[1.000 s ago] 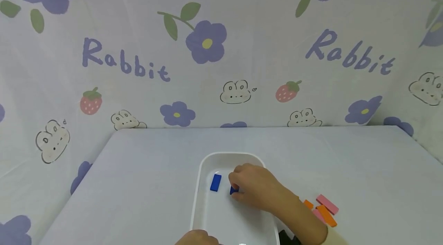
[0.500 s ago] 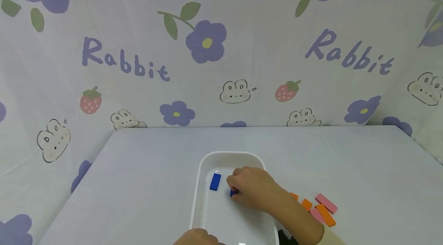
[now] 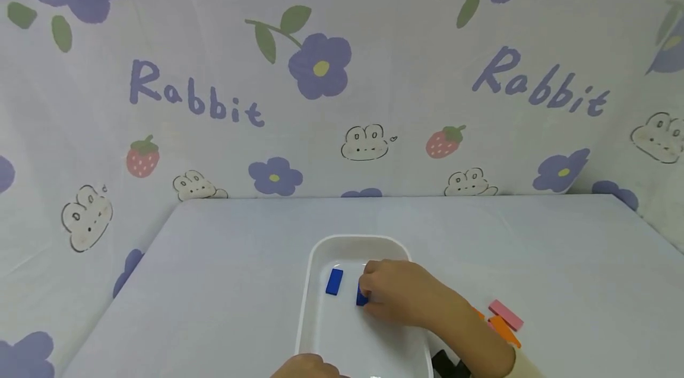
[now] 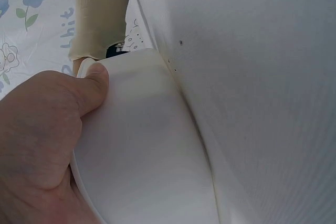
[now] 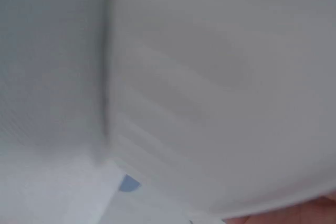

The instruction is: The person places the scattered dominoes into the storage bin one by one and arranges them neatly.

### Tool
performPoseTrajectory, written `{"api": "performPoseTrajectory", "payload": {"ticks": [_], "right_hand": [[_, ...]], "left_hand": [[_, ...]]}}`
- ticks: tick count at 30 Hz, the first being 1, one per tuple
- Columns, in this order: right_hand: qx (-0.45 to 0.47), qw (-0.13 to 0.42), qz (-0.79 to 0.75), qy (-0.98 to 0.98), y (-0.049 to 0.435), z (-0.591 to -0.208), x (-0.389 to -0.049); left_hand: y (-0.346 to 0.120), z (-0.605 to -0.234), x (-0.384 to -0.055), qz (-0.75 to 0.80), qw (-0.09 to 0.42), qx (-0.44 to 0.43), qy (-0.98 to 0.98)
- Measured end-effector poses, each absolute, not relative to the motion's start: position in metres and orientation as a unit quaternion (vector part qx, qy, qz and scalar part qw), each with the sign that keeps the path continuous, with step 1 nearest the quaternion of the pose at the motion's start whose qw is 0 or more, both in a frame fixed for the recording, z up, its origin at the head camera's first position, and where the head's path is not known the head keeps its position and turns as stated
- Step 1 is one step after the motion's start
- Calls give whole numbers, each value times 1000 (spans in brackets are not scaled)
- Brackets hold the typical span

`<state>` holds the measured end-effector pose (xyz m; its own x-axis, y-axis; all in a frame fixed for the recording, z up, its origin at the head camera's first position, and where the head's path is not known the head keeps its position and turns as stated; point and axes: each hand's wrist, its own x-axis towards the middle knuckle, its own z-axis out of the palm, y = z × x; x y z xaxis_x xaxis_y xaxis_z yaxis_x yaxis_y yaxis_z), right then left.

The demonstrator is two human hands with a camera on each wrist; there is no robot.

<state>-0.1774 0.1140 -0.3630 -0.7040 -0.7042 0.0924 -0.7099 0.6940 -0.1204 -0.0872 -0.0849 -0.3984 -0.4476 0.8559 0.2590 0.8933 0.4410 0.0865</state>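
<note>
While my left hand (image 3: 309, 366) holds the white tray (image 3: 355, 237) by its rim at near left, my right hand (image 3: 403, 294) pinches a blue block (image 3: 360, 299) inside; can't tell if it touches the floor. Other blue block (image 3: 334, 282) lies flat just left, gap between. I read this as block positioning; letting go would call for opening straight, no nudge. Tray's right wall passes under that forearm, so clear it before pulling back. Bare tray floor nearer me; counter (image 3: 240, 277) extends left. Orange block (image 3: 504, 330) and pink block (image 3: 505, 314) sit outside, right.

The right grip (image 3: 398, 292) has shifted rightward, baring more blue block (image 3: 360, 299).
</note>
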Motion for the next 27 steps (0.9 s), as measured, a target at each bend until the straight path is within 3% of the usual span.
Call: {"api": "performPoseTrajectory", "payload": {"ticks": [6, 14, 20, 27], "right_hand": [[377, -61, 108, -918, 117, -351, -169], [401, -51, 104, -909, 115, -352, -163], [391, -55, 104, -913, 110, -356, -165], [417, -30, 79, -905, 108, -363, -169]], "left_hand": [[-82, -397, -87, -134, 79, -518, -841], [-84, -397, -89, -126, 96, -528, -834], [-84, -396, -88, -141, 67, -523, -838], [-85, -397, -89, -114, 92, -538, -830]]}}
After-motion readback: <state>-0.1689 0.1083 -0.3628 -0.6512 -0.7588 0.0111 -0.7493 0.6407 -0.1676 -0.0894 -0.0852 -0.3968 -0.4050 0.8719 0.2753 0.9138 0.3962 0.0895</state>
